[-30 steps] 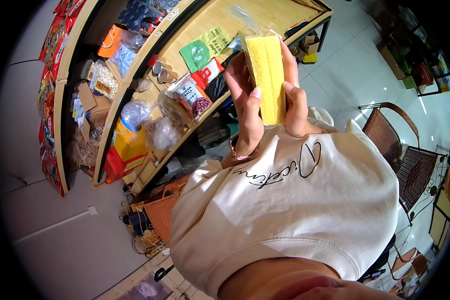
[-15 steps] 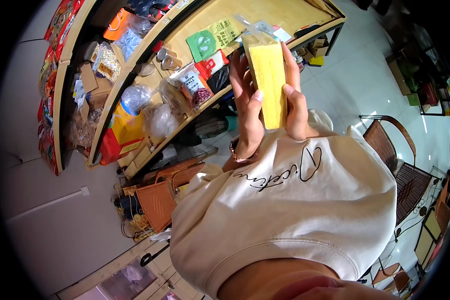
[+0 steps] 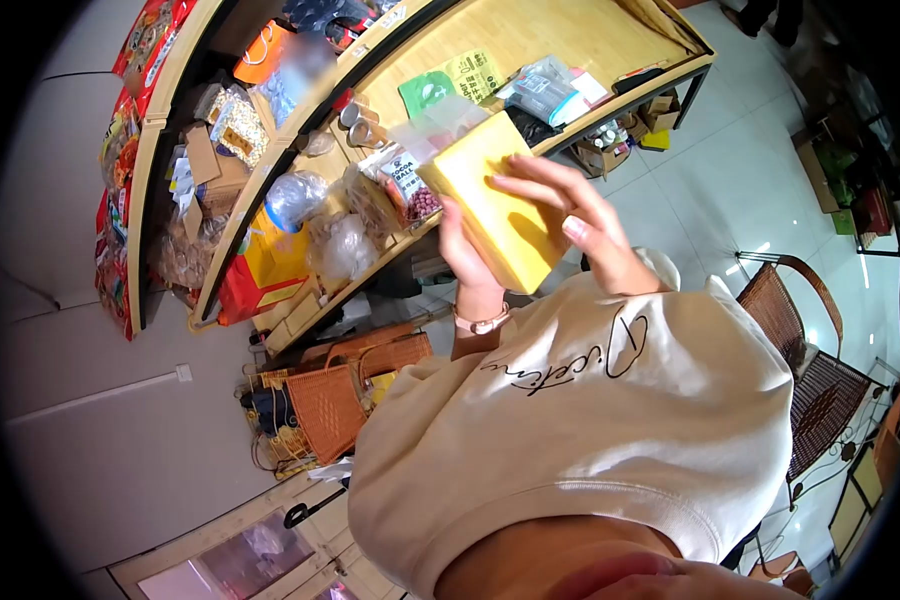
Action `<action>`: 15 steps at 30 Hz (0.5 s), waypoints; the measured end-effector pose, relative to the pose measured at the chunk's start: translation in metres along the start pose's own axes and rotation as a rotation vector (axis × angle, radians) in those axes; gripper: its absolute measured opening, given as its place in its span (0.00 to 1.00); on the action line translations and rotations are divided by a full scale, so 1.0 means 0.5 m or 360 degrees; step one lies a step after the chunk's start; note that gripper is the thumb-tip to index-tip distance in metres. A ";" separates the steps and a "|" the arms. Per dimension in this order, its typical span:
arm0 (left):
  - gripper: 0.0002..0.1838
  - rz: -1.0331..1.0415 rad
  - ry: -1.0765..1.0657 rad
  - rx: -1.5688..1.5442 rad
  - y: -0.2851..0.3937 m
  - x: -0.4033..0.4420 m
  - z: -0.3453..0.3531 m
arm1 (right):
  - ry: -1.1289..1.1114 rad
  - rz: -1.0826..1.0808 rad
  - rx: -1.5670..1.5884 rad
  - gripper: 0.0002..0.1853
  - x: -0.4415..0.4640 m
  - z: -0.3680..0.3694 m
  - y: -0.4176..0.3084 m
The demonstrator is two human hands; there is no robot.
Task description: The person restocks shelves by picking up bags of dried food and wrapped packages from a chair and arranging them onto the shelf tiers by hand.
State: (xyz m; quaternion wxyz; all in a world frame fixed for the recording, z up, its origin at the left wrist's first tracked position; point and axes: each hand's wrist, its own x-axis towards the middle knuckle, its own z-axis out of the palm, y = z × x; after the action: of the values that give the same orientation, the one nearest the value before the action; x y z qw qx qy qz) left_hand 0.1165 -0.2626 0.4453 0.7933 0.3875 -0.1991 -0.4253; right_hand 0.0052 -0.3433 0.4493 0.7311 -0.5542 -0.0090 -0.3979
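Note:
A yellow sponge-like block (image 3: 500, 200) in clear wrapping is tilted in front of the shirt. My left hand (image 3: 470, 262), with a band round its wrist, grips the block at its lower left side; its thumb shows and most of its fingers are hidden behind. Over the block's broad face is my right hand (image 3: 585, 220), its fingers stretched out and slightly apart, the tips at or just above the surface. The right hand casts a shadow on the block. The clear wrapping (image 3: 445, 128) sticks out past the block's upper left end.
Beyond the hands, a wooden shelf table (image 3: 530, 30) bears a green packet (image 3: 427, 92), a cocoa ball bag (image 3: 405, 185), a grey-blue pouch (image 3: 548, 92) and jars. Woven chairs (image 3: 828, 400) stand at right, a woven basket (image 3: 325, 412) at left. Someone's legs (image 3: 770, 18) show at top right.
The block has turned from upright, narrow side showing, to tilted with its broad face showing. My right hand has left its side and lies over that face. The view has shifted slightly.

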 end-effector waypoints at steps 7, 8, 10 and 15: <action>0.39 0.0015 -0.0054 -0.0465 -0.047 0.049 -0.060 | -0.0985 0.0036 0.2056 0.18 0.016 -0.081 -0.043; 0.39 -0.0011 -0.0111 -0.0477 -0.058 0.056 -0.065 | -0.1170 0.0062 0.2361 0.19 0.016 -0.067 -0.046; 0.40 -0.0082 -0.0191 -0.0463 -0.057 0.064 -0.028 | -0.1185 0.0257 0.2661 0.23 0.022 -0.054 -0.020; 0.36 -0.0061 0.0001 -0.0154 -0.086 0.079 -0.019 | -0.0398 0.0840 0.2426 0.27 0.034 -0.069 0.012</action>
State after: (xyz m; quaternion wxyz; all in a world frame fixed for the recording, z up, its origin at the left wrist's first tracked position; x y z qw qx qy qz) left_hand 0.1224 -0.3056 0.4050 0.8028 0.3526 -0.1704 -0.4495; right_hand 0.0058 -0.3808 0.4388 0.9705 0.0713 -0.2280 -0.0325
